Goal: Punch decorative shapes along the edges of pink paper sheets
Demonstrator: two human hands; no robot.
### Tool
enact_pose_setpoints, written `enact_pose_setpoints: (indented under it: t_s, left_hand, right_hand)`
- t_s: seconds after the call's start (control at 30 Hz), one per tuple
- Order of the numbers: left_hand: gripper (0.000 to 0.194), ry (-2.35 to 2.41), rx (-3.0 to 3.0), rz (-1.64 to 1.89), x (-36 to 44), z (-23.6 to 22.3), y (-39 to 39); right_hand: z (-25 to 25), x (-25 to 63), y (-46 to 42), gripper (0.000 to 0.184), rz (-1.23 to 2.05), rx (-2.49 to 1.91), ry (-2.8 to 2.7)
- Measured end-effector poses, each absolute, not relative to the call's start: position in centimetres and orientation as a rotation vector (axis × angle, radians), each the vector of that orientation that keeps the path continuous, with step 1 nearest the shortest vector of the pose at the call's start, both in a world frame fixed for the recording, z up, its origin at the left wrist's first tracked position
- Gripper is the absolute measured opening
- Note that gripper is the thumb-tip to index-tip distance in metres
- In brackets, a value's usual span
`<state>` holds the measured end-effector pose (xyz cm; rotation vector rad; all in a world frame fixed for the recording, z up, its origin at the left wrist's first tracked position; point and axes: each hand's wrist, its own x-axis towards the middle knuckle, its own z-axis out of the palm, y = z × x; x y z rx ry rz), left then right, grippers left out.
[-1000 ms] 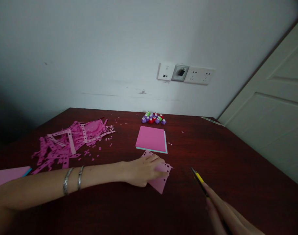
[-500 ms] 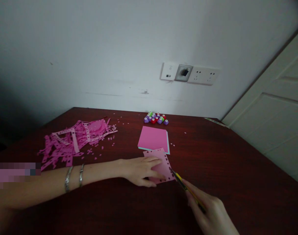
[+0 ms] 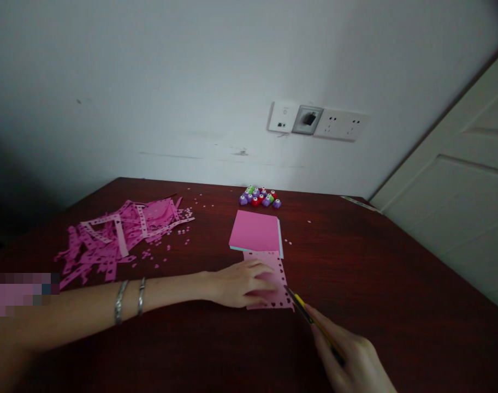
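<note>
A pale pink sheet of paper (image 3: 279, 281) with small punched holes along its edges lies on the dark red wooden table. My left hand (image 3: 238, 281) rests flat on its left part, fingers spread, covering some of the sheet. In my right hand (image 3: 357, 355) is a slim yellow and black utility knife (image 3: 301, 307), gripped with its tip at the sheet's right edge, near the row of holes. Just behind the sheet sits a squared stack of paper (image 3: 255, 230), bright pink on top with pale blue showing below.
A heap of pink punched paper strips (image 3: 126, 229) spreads over the left of the table (image 3: 355, 256), with tiny punched bits around it. Several small purple, red and green craft punches (image 3: 257, 197) cluster near the wall. Wall sockets (image 3: 341, 125) are above; a white door (image 3: 474, 191) stands right.
The punched sheet has turned slightly, so its right edge runs straighter toward me. My left hand has shifted a little to the right with it. The knife stays near the sheet's edge.
</note>
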<state>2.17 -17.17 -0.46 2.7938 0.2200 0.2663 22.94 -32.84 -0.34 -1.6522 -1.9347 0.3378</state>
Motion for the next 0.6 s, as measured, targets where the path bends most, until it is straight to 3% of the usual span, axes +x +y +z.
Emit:
enact_pose_setpoints:
  t_s: [0.6]
  left_hand:
    - [0.047, 0.333, 2.903, 0.185, 2.70, -0.53, -17.49]
  right_hand:
    - [-1.05, 22.87, -33.81, 0.040, 0.248, -1.653, -1.981]
